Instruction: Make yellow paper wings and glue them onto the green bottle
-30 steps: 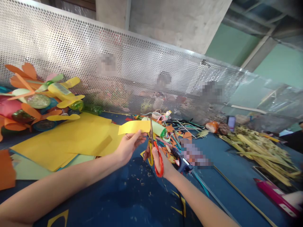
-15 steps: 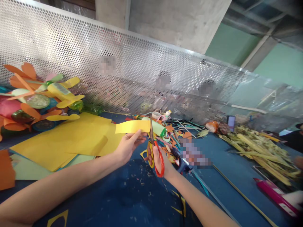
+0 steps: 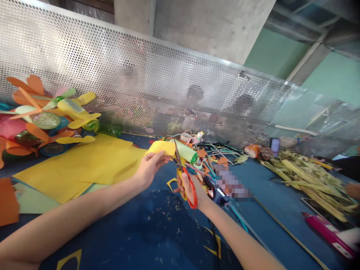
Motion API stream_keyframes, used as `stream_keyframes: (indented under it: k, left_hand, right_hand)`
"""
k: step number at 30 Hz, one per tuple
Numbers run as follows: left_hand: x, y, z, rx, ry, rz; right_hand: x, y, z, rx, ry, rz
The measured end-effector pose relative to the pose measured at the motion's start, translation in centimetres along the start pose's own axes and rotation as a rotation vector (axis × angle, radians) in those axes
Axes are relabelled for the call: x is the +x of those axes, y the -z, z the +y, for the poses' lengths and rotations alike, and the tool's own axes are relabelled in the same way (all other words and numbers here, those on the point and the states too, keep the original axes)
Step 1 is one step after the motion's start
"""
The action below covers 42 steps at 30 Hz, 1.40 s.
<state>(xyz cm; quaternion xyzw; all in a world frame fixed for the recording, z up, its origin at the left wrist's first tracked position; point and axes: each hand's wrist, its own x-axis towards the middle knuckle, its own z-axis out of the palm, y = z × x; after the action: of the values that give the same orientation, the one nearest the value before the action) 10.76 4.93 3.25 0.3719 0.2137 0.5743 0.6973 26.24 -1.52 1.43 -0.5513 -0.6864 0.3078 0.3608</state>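
Blurring hides the heads of the people [image 3: 135, 108] behind the perforated metal screen [image 3: 168, 71], and something dark [image 3: 345, 167] is cut off at the right edge. Concrete [image 3: 202, 33] shows at upper centre; the blue table [image 3: 149, 228] fills the lower middle. Near the frame's centre, my left hand [image 3: 150, 167] pinches a yellow paper strip [image 3: 163, 147], its right end against the blades of the scissors [image 3: 180, 163], gripped in my right hand [image 3: 201, 191], which partly covers their handles.

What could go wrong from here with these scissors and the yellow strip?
The scissors are close to the left hand, so a slip might nick it. The strip is curved, so a cut could wander. A black cord lies by the right forearm, which might snag it.
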Motion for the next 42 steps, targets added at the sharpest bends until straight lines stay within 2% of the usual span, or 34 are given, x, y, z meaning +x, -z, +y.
stream_keyframes:
  k: [20, 29, 31, 38, 42]
  left_hand:
    - [0.3, 0.1, 0.2, -0.029, 0.0, 0.009]
    - [1.1, 0.4, 0.9, 0.008, -0.026, 0.11]
    - [1.2, 0.5, 0.9, 0.038, -0.044, 0.116]
    - [1.7, 1.1, 0.8, 0.302, -0.207, 0.02]
    - [2.0, 1.4, 0.9, 0.448, -0.266, 0.0]
  right_hand:
    - [0.2, -0.2, 0.5, 0.096, -0.046, 0.014]
    - [0.2, 0.3, 0.2, 0.098, -0.021, -0.062]
    - [0.2, 0.3, 0.2, 0.075, -0.016, -0.08]
    - [0.3, 0.3, 0.6, 0.012, -0.043, -0.111]
    - [0.2, 0.5, 0.5, -0.058, 0.041, -0.131]
